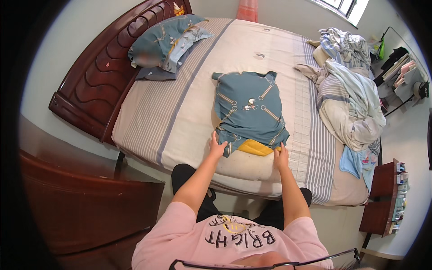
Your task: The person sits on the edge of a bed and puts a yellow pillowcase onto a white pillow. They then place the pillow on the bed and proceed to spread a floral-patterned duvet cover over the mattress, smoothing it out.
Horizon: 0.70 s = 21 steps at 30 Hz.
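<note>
A teal pillowcase (251, 98) with printed straps and a small figure lies flat on the bed in front of me. It is drawn over most of a pillow, and its near end is bunched into folds. At that end the yellow inner side (256, 147) of the cloth shows. A cream end of the pillow (251, 165) appears to stick out towards me. My left hand (217, 146) grips the near left corner of the pillowcase, thumb on top. On the other side, my right hand (282, 157) pinches the near right edge beside the yellow cloth.
The striped bed sheet (189, 111) runs up to a dark wooden headboard (101, 67) on the left. Stacked pillows (162, 44) rest against it. Crumpled bedding (351, 101) is heaped along the right side. A dark wooden cabinet (91, 202) stands near my left.
</note>
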Available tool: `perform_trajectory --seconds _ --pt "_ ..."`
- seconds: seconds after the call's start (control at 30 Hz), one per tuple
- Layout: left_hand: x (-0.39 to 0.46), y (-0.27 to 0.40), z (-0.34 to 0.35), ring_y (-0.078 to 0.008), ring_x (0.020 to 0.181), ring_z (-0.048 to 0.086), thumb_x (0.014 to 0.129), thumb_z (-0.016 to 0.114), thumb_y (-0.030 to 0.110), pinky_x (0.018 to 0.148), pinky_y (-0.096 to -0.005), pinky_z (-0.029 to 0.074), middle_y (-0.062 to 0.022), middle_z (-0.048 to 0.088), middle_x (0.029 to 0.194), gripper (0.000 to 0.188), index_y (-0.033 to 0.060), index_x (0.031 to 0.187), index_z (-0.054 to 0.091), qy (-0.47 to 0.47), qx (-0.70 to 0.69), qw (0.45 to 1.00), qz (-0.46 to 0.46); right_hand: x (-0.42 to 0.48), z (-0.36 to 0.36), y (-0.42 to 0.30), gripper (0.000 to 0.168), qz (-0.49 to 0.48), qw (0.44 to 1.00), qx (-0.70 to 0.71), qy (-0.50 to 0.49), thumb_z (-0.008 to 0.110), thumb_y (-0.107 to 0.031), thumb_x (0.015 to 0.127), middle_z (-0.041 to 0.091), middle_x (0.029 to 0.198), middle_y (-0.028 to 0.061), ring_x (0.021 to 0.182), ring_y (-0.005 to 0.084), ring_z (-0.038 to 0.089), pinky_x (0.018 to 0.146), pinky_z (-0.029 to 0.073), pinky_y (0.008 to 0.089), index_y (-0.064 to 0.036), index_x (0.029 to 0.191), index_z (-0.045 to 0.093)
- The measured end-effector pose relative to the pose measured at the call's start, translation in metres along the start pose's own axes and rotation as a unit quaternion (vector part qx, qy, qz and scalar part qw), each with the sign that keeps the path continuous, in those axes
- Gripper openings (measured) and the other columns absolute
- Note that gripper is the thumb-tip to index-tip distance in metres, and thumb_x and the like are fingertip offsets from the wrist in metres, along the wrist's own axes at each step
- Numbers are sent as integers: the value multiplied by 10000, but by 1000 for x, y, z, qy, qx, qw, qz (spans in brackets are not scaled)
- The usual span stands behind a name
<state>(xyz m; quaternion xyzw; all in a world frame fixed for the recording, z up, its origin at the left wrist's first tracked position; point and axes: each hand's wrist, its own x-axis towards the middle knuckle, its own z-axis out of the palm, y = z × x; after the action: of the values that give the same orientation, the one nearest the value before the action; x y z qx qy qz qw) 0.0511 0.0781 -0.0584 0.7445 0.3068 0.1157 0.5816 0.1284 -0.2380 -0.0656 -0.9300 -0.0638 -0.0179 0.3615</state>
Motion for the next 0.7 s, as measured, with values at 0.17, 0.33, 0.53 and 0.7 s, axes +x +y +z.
perform_trajectory --seconds 0.17,0.33,0.53,0.7 --pt "-32 40 -4 -351 1277 263 739 712 345 1049 -462 260 -180 314 1349 712 140 1337 384 14 200 936 290 -20 -15 3 661 -62 993 -30 92 649 -192 749 412 1287 224 1206 382 376 1003 325 430 -30 1328 375" --pt "-43 45 1 -313 1233 364 754 690 254 1070 -486 222 -101 452 1257 402 130 1113 557 -83 360 858 357 -3 -30 -36 378 -193 966 -147 94 624 -112 739 484 1253 131 1174 330 434 994 322 432 -98 1115 590" --pt "-63 57 4 -388 855 565 848 561 193 775 -472 428 -208 603 846 245 98 1066 502 -101 200 948 226 3 -21 -42 96 -159 982 -61 88 561 -131 818 605 894 89 862 301 558 827 379 412 -75 887 596" --pt "-75 14 -2 -416 850 555 848 522 139 695 -497 421 -222 597 855 224 64 1057 486 -199 300 919 157 -41 -17 -44 133 -160 980 -113 -37 548 -184 833 569 728 153 760 351 541 731 387 439 -61 781 550"
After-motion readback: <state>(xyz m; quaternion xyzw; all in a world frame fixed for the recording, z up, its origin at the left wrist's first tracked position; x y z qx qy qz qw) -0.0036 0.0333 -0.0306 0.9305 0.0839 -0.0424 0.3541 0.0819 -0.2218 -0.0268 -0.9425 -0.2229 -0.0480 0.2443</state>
